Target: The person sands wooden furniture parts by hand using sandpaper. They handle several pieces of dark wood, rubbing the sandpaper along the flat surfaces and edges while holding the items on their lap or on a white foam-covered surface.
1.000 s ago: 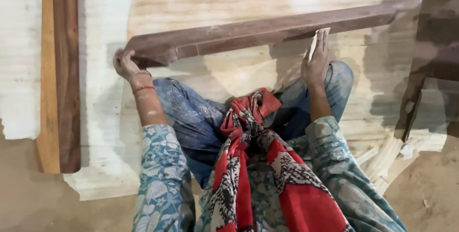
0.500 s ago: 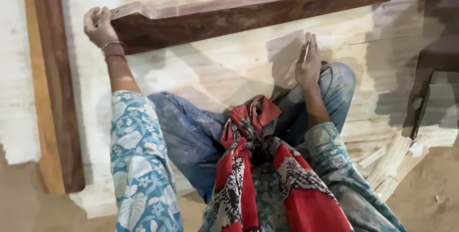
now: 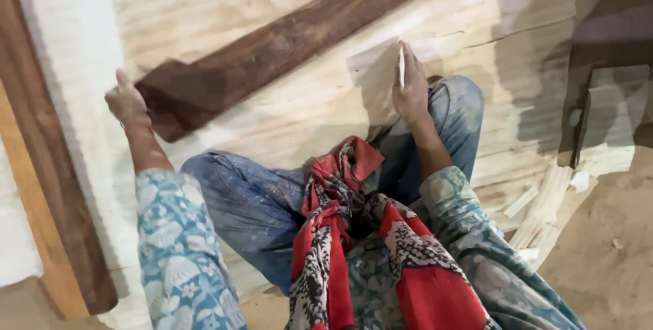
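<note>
Your left hand (image 3: 126, 103) is closing its grip around the notched near end of the dark wooden plank (image 3: 286, 44), fingers wrapped on the edge. From that grip the plank is running up and away to your right across the pale plywood sheet (image 3: 204, 3) on the floor. Your right hand (image 3: 410, 88) is pinching a folded sheet of sandpaper (image 3: 400, 66), held edge-up above your knee. The plank is looking stiff, long and fairly heavy; holding one end alone is probably letting the far end swing, so a hold nearer the middle would likely steady it.
</note>
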